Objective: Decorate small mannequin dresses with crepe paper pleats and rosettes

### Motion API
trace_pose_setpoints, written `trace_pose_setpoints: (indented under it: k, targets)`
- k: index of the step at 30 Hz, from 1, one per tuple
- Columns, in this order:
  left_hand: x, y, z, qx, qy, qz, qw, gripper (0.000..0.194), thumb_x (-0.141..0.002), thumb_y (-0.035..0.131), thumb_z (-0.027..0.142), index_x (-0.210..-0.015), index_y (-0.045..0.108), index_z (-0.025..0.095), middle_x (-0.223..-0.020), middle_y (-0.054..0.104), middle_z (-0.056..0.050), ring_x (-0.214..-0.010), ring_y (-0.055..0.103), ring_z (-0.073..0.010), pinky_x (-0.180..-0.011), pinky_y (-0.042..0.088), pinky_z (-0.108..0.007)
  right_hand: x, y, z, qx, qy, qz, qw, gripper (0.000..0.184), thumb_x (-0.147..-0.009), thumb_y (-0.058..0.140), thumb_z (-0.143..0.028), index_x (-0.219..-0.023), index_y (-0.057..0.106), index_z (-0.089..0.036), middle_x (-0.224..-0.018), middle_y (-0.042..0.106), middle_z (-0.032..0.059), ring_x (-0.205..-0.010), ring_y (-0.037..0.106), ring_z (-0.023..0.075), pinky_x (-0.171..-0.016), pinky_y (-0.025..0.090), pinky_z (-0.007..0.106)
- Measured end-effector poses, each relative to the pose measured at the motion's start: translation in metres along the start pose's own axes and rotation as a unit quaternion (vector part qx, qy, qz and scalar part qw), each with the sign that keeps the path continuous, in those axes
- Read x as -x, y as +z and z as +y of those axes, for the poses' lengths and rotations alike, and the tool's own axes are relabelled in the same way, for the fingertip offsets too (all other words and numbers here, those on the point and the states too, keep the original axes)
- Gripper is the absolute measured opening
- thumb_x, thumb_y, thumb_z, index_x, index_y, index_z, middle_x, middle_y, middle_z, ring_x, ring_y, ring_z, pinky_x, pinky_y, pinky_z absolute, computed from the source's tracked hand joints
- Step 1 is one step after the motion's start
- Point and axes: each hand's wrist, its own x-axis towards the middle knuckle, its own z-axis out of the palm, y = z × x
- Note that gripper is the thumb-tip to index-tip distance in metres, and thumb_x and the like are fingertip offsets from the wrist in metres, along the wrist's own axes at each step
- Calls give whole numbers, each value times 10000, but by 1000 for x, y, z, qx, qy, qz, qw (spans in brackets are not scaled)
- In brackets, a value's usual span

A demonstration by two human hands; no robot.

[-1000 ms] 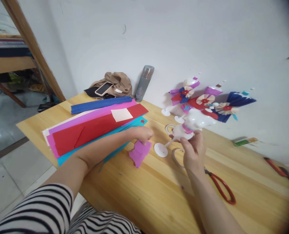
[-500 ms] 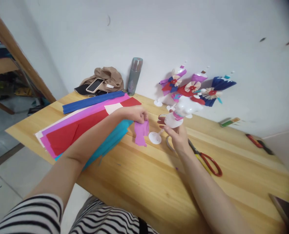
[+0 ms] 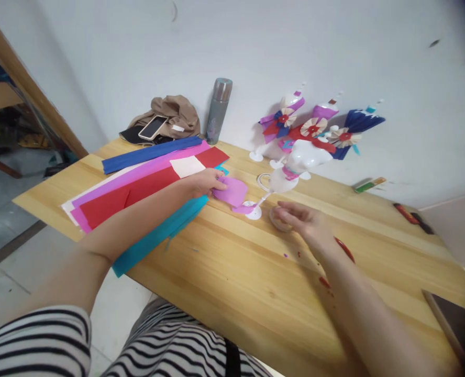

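My left hand (image 3: 209, 181) pinches a small piece of pink-purple paper (image 3: 232, 192), whose lower end overlaps the round white base (image 3: 255, 210) of a stand. On that stand, tilted, is a glossy white mini dress form (image 3: 281, 180) with a pink band around its narrow middle. My right hand (image 3: 301, 217) is off the form and closed at the rim of a roll of tape (image 3: 278, 222), low over the table. Its forearm partly covers the scissors, of which a red handle (image 3: 345, 250) shows.
Sheets of blue, pink, red (image 3: 107, 207) and teal paper (image 3: 159, 235) lie at left. Behind them are a phone (image 3: 153, 127), a brown cloth cap (image 3: 177, 112) and a grey flask (image 3: 219, 112). Several decorated forms (image 3: 313, 128) stand by the wall. Another ring (image 3: 263, 181) lies behind the form.
My right hand has let go of the white form and moved down to the tape roll. The form now stands on its base. The pink-purple paper has swung right toward the base.
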Motion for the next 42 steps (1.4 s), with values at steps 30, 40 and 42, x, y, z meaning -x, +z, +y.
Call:
trace_pose_setpoints:
  k: [30,40,42]
  targets:
    - [36,65,-49,193,-38,89,976,95,-959,585,132,-964,671,90,-725,695,-33,-550,650,-106,-529,481,-219,10,-81,8,345,85,91,930,286,-540,955,-157,-744,774,-242,-543,638,17,-441,467,151,-539,329,350]
    - [39,67,-46,266,-84,100,955,293,-821,538,-84,-988,656,125,-845,728,-30,-782,682,-145,-830,555,-308,4,-110,38,328,80,95,936,315,-431,952,-87,-596,752,-265,-446,554,4,-403,417,142,-517,256,352]
    - [37,66,-50,266,-81,76,957,324,-779,552,-92,-974,671,138,-849,732,-16,-786,681,-145,-831,561,-307,2,-112,44,293,52,111,948,325,-416,950,-79,-597,761,-272,-449,563,4,-397,402,141,-521,262,354]
